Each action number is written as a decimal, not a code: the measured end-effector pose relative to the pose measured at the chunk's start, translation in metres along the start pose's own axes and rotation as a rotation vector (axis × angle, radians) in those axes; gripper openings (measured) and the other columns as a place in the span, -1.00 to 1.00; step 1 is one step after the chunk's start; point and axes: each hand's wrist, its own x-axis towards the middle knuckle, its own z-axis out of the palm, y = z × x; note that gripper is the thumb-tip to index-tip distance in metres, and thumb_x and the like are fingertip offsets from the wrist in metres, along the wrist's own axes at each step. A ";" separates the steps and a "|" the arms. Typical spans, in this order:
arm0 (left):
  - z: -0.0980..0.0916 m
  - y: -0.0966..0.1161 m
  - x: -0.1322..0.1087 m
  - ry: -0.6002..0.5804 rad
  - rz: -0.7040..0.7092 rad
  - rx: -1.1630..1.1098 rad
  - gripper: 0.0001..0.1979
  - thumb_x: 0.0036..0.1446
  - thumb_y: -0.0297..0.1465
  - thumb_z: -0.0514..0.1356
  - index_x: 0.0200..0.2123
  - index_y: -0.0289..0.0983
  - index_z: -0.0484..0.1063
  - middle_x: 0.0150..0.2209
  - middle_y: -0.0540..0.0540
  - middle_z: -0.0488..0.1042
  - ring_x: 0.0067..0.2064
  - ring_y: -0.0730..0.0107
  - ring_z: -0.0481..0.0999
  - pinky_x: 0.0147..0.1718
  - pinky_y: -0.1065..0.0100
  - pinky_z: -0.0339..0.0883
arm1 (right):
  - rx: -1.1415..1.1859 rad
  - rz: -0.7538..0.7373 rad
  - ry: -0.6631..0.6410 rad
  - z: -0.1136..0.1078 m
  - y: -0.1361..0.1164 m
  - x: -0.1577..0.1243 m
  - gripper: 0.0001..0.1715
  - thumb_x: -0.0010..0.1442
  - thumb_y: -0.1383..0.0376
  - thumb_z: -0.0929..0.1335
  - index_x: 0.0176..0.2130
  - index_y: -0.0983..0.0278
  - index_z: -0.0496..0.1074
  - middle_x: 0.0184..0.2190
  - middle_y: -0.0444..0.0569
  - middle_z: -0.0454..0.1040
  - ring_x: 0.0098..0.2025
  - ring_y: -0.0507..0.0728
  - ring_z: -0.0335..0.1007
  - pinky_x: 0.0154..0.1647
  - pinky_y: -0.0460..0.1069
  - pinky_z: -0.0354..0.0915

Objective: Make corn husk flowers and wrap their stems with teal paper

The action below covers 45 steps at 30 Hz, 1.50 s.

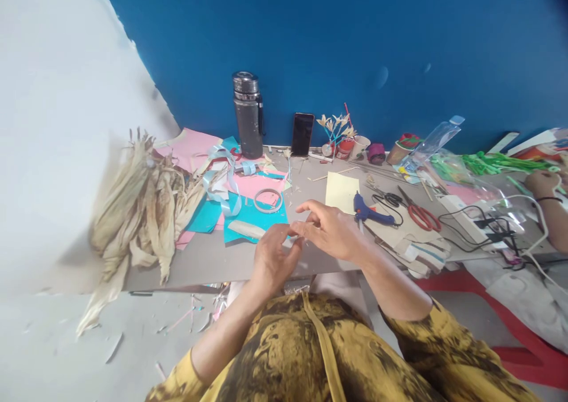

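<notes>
My left hand [273, 259] and my right hand [331, 230] meet over the near edge of the grey table [208, 260]. The fingertips of both pinch together on a small pale piece that I cannot make out. A pale husk strip [247, 229] lies on teal paper [252, 216] just left of the hands. A tape ring [268, 200] sits behind them. A yellow sheet [341, 192] and a blue glue gun [368, 213] lie to the right of my right hand.
A heap of dried corn husks [137, 207] fills the table's left end. A dark flask [247, 115], a phone [302, 133], small paper flowers [336, 127], cups, red-handled scissors [421, 216] and a power strip [465, 224] stand further back. Another person's arm [550, 204] rests at the far right.
</notes>
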 end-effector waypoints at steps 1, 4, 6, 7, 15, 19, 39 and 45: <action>0.000 0.000 0.001 0.002 -0.084 -0.071 -0.96 0.03 -0.46 0.25 -0.41 -0.24 0.53 -0.38 -0.09 0.60 -0.31 0.26 0.54 -0.25 0.28 0.35 | 0.029 -0.017 -0.009 -0.002 0.000 -0.001 -0.50 0.32 -0.03 0.32 0.10 0.20 0.42 -0.36 -0.08 0.62 -0.36 0.11 0.49 -0.32 -0.06 0.18; -0.002 -0.001 0.007 -0.040 -0.379 -0.424 -0.93 -0.01 -0.39 0.32 -0.45 -0.27 0.53 -0.46 -0.06 0.57 -0.40 0.34 0.51 -0.32 0.33 0.34 | 0.164 -0.070 -0.061 -0.009 0.000 -0.004 -0.38 0.35 -0.08 0.27 0.20 0.24 0.36 -0.38 -0.06 0.63 -0.36 0.12 0.51 -0.33 -0.06 0.23; -0.004 -0.003 0.011 -0.071 -0.551 -0.705 -0.84 -0.05 -0.35 0.38 -0.49 -0.29 0.49 -0.48 -0.06 0.55 -0.45 0.39 0.47 -0.36 0.34 0.34 | 0.259 -0.089 -0.064 -0.011 0.001 -0.006 -0.38 0.35 -0.06 0.27 0.20 0.26 0.36 -0.40 -0.07 0.63 -0.37 0.11 0.51 -0.34 -0.06 0.26; -0.004 -0.004 0.012 -0.088 -0.618 -0.833 -0.80 -0.07 -0.33 0.41 -0.49 -0.30 0.48 -0.47 -0.06 0.54 -0.46 0.41 0.46 -0.37 0.34 0.34 | 0.301 -0.087 -0.038 -0.010 0.002 -0.007 -0.42 0.35 -0.04 0.28 0.17 0.27 0.39 -0.40 -0.07 0.63 -0.38 0.11 0.51 -0.35 -0.06 0.27; -0.002 -0.007 0.015 -0.115 -0.684 -1.170 -0.76 -0.10 -0.38 0.48 -0.45 -0.32 0.49 -0.45 -0.04 0.50 -0.44 0.49 0.43 -0.37 0.39 0.33 | 0.409 -0.072 0.247 0.020 0.013 -0.006 -0.82 0.22 0.25 0.38 -0.21 0.27 0.55 -0.36 -0.07 0.58 -0.38 0.05 0.47 -0.39 -0.10 0.29; 0.000 -0.005 0.017 -0.130 -0.635 -1.112 -0.78 -0.10 -0.35 0.47 -0.46 -0.31 0.51 -0.49 -0.01 0.46 -0.43 0.48 0.41 -0.36 0.38 0.31 | 0.352 -0.111 0.329 0.029 0.009 -0.007 -0.91 0.18 0.30 0.39 -0.32 0.26 0.53 -0.39 -0.08 0.54 -0.40 0.03 0.42 -0.41 -0.10 0.27; 0.022 0.018 0.014 0.245 -0.463 -0.911 -0.72 -0.04 -0.28 0.44 -0.45 -0.28 0.42 -0.50 0.06 0.41 -0.46 0.55 0.36 -0.39 0.47 0.28 | 0.249 -0.397 0.725 0.061 0.007 -0.018 -0.71 0.32 0.43 0.30 -0.05 0.30 0.56 -0.26 0.10 0.57 -0.23 0.13 0.52 -0.24 0.01 0.45; 0.025 0.014 0.019 0.344 -0.367 -0.587 -0.79 0.06 -0.29 0.36 -0.45 -0.27 0.43 -0.45 0.04 0.43 -0.40 0.49 0.40 -0.33 0.43 0.31 | -0.013 -0.344 0.724 0.071 0.000 -0.018 -0.60 0.34 0.44 0.27 0.11 0.33 0.49 -0.17 0.19 0.57 -0.10 0.23 0.54 -0.10 0.09 0.49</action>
